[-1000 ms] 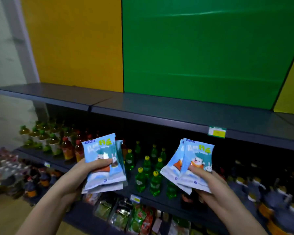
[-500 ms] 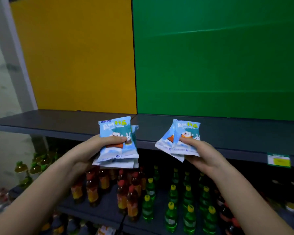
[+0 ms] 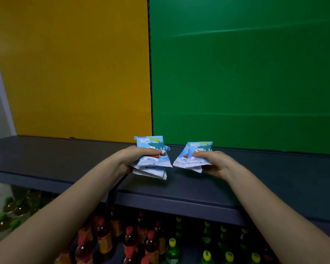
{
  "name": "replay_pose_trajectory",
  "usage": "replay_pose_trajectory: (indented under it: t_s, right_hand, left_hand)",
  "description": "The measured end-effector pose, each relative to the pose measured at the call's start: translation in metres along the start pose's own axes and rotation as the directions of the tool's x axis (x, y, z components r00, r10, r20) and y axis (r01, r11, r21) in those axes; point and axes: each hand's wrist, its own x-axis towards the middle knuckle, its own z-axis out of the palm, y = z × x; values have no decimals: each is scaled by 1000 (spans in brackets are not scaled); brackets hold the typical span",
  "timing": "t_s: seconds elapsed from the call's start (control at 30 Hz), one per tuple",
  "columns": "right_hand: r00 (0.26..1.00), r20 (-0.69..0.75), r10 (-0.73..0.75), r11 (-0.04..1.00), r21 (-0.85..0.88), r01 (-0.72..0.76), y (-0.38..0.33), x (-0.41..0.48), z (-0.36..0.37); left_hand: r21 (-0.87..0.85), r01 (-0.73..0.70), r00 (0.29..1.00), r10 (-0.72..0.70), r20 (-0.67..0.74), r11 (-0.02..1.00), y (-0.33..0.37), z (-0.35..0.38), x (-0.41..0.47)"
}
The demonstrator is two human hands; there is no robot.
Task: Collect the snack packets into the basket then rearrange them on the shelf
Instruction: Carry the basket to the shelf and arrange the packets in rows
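Over shelf (image 3: 65, 161), packets (image 3: 151, 147) (image 3: 199, 146) inside both grips (image 3: 129, 159) (image 3: 216, 162)

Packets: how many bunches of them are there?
2. The left bunch is gripped in the left hand, the right bunch in the right hand, both over the shelf. Packets behind the front ones may be hidden.

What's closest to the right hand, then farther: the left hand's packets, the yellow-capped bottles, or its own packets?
1. Its own packets, gripped in the right hand.
2. Packets in the left hand, just leftward.
3. Yellow-capped bottles, down below the shelf.
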Motion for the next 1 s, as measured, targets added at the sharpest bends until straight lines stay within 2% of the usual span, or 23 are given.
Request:
replay_pose_trajectory:
  t_s: [0.17,0.3,0.63,0.77,1.0]
  right_hand:
    - [999,-36,8,990,-143,-13,1,51,14]
    - [997,-80,-25,982,-191,9,3,78,22]
    - [942,-286,-173,934,-351,65,11,106,33]
    - [927,-282,-245,830,-556,51,10,105,38]
    - [921,-291,-259,731,-682,-10,5,97,46]
  left_hand:
    - [29,18,1000,-18,-6,999,-9,-2,63]
    - [62,45,999,-44,-20,997,-13,-6,102]
    - [220,12,1000,-6,-25,975,-9,-7,159]
    - [316,0,999,13,-39,949,-8,-15,170]
    - [389,47,998,-58,15,920,4,-24,176]
